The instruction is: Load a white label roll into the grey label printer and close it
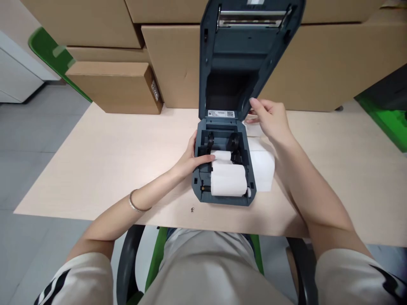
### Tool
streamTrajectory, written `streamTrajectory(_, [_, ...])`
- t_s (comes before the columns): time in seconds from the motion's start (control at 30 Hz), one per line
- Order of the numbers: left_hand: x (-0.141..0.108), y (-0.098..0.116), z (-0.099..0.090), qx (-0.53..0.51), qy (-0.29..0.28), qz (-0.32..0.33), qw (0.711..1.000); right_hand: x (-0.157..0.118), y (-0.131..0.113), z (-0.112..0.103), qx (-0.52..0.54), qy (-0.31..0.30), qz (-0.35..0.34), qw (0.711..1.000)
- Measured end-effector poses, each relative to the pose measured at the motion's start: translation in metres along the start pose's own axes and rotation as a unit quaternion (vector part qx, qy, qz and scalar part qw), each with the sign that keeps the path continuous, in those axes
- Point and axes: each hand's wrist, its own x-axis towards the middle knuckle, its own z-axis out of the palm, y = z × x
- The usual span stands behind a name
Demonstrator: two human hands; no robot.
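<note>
A dark grey label printer (197,186) stands on the table with its lid (235,46) raised. White paper (228,180) lies over its front part, and a white roll shows between the black holders behind. My left hand (199,159) grips the printer's left side, its thumb reaching over the edge onto the white roll. At the lid's lower right edge, near the hinge, is my right hand (270,116), with thumb and fingers closed around the edge. White sheets (262,165) lie on the table to the right of the printer.
Large cardboard boxes (305,67) line the back of the table (127,152). A smaller carton (111,89) sits at the back left. Near the front edge is a tiny dark object (192,209). A green and black item (388,123) stands at the far right.
</note>
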Motion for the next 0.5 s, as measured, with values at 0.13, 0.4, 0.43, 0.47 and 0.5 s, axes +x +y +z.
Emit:
streamTrajectory(0.13, [0.0, 0.0, 0.0, 0.004, 0.022, -0.006, 1.0, -0.01, -0.016, -0.005, -0.153, 0.019, 0.016, 0.988])
streamTrajectory(0.4, [0.001, -0.002, 0.0, 0.038, 0.045, 0.031, 0.998, -0.044, -0.042, 0.011, -0.293, -0.204, -0.239, 0.903])
streamTrajectory(0.43, [0.001, -0.003, 0.0, 0.04, 0.045, 0.032, 0.998, -0.047, -0.04, 0.015, -0.276, -0.258, -0.266, 0.887])
streamTrajectory(0.47, [0.001, -0.003, -0.001, 0.04, 0.045, 0.033, 0.998, -0.05, -0.037, 0.019, -0.257, -0.294, -0.276, 0.879])
streamTrajectory(0.5, [0.001, -0.004, -0.001, 0.041, 0.044, 0.033, 0.998, -0.054, -0.035, 0.022, -0.237, -0.315, -0.275, 0.877])
